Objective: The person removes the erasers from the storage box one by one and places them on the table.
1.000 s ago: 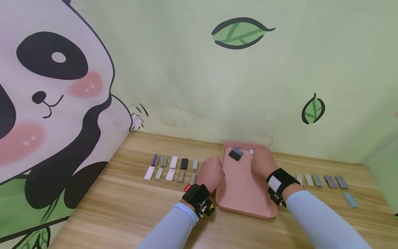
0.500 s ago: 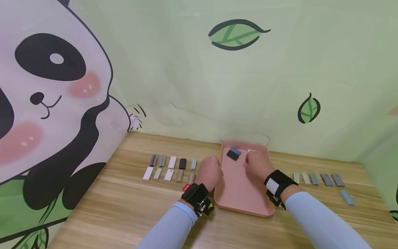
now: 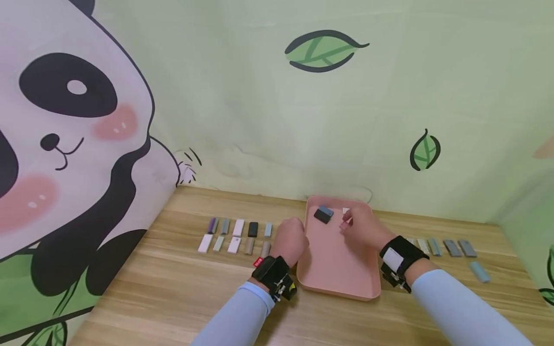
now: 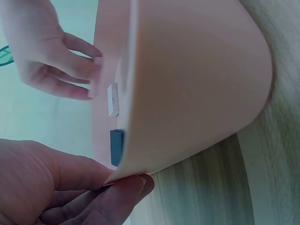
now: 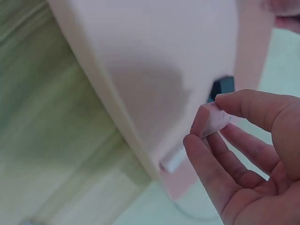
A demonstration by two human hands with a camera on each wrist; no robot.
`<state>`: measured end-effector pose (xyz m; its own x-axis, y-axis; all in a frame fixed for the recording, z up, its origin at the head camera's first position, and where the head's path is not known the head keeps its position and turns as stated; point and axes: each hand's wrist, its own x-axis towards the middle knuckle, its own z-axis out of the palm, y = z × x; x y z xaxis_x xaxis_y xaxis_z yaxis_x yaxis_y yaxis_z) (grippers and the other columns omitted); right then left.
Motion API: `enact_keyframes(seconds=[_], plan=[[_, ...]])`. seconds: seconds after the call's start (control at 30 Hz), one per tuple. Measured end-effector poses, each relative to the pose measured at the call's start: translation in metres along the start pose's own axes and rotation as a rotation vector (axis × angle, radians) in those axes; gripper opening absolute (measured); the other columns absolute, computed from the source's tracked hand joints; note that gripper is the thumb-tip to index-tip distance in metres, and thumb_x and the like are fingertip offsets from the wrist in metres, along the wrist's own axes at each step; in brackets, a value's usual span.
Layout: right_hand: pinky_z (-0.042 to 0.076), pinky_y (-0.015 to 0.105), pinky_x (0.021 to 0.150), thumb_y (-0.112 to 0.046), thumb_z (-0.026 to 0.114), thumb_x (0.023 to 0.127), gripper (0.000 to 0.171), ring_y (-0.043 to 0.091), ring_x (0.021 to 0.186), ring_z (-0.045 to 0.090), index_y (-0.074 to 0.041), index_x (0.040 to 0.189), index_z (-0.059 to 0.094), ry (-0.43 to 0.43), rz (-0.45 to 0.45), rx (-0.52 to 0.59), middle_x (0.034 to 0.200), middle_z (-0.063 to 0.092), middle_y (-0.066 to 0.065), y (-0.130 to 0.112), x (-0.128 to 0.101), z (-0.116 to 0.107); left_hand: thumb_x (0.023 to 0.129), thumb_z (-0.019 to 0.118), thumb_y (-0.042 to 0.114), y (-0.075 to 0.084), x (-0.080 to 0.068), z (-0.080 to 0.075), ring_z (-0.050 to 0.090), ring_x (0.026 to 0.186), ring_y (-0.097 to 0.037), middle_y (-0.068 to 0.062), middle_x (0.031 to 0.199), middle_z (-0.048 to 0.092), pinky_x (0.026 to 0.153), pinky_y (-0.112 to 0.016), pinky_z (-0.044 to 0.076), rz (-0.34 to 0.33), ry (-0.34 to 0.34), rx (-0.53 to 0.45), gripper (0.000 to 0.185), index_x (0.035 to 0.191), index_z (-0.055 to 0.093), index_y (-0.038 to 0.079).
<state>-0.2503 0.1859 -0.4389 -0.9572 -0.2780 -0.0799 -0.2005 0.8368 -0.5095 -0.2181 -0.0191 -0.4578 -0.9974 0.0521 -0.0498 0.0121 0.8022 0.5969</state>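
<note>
My left hand (image 3: 291, 240) pinches the left rim of a pink tray (image 3: 337, 281) between thumb and fingers, seen closely in the left wrist view. Over the tray's far right part, my right hand (image 3: 365, 229) holds a small pink block (image 5: 211, 119) by its edges between thumb and fingertips. Its larger face shows dark specks in the right wrist view. Beyond that hand a white block (image 4: 113, 99) lies in the tray's far end. Left of it, a black block (image 3: 322, 216) and a blue block (image 3: 326, 210) lie together in the far left corner.
Two rows of small blocks, among them a white block (image 3: 205, 243) and a dark block (image 3: 253, 229), lie on the wooden table left of the tray. To the right are several more, including a grey block (image 3: 467, 248) and a light blue block (image 3: 479, 272). A painted wall (image 3: 242, 120) stands behind.
My right hand first shifts left over the tray, then turns and draws back right, so its fingers and the pink block now show. The left hand stays on the rim.
</note>
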Motion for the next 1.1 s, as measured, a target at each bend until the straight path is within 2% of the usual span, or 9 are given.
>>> enact_keyframes(seconds=[0.27, 0.43, 0.77, 0.93, 1.03, 1.1], plan=[[0.05, 0.027, 0.063, -0.02, 0.061, 0.088, 0.028, 0.022, 0.078, 0.058, 0.001, 0.105, 0.064, 0.066, 0.081, 0.015, 0.092, 0.066, 0.014, 0.016, -0.02, -0.04, 0.082, 0.06, 0.001, 0.001, 0.002, 0.003, 0.048, 0.05, -0.014, 0.001, 0.055, 0.047, 0.043, -0.025, 0.036, -0.009, -0.003, -0.007, 0.017, 0.068, 0.059, 0.01], [0.052, 0.031, 0.062, -0.026, 0.06, 0.089, 0.036, 0.023, 0.078, 0.062, 0.004, 0.108, 0.063, 0.099, 0.101, -0.016, 0.095, 0.067, 0.018, 0.044, -0.039, -0.059, 0.082, 0.059, 0.0, 0.002, 0.001, 0.003, 0.046, 0.048, -0.014, 0.001, 0.053, 0.042, 0.041, -0.025, 0.034, 0.0, 0.001, -0.005, 0.019, 0.065, 0.058, 0.01], [0.05, 0.034, 0.059, -0.029, 0.059, 0.089, 0.045, 0.024, 0.075, 0.062, 0.011, 0.11, 0.059, 0.127, 0.167, -0.097, 0.096, 0.065, 0.025, 0.104, -0.079, -0.082, 0.083, 0.056, -0.001, 0.001, 0.001, 0.006, 0.047, 0.048, -0.015, 0.0, 0.054, 0.046, 0.041, -0.025, 0.035, -0.019, -0.011, -0.032, 0.019, 0.067, 0.058, 0.009], [0.05, 0.039, 0.06, -0.027, 0.06, 0.087, 0.042, 0.034, 0.078, 0.064, 0.012, 0.104, 0.062, 0.171, 0.184, -0.14, 0.094, 0.066, 0.028, 0.13, -0.101, -0.085, 0.083, 0.056, -0.001, 0.001, 0.001, 0.006, 0.047, 0.049, -0.015, -0.001, 0.055, 0.048, 0.042, -0.025, 0.036, -0.011, -0.013, -0.015, 0.019, 0.066, 0.059, 0.009], [0.049, 0.041, 0.059, -0.025, 0.061, 0.085, 0.04, 0.035, 0.076, 0.063, 0.013, 0.098, 0.064, 0.182, 0.215, -0.157, 0.091, 0.066, 0.028, 0.143, -0.113, -0.088, 0.083, 0.056, -0.001, 0.002, 0.001, 0.004, 0.045, 0.048, -0.015, 0.001, 0.053, 0.041, 0.042, -0.025, 0.034, -0.007, -0.015, -0.007, 0.022, 0.064, 0.058, 0.009], [0.046, 0.037, 0.055, -0.025, 0.062, 0.084, 0.037, 0.031, 0.069, 0.061, 0.012, 0.092, 0.066, 0.18, 0.241, -0.171, 0.085, 0.066, 0.026, 0.149, -0.121, -0.09, 0.083, 0.056, 0.0, 0.003, 0.001, 0.003, 0.042, 0.046, -0.014, 0.002, 0.052, 0.035, 0.041, -0.024, 0.031, -0.007, -0.016, -0.004, 0.024, 0.061, 0.056, 0.009]])
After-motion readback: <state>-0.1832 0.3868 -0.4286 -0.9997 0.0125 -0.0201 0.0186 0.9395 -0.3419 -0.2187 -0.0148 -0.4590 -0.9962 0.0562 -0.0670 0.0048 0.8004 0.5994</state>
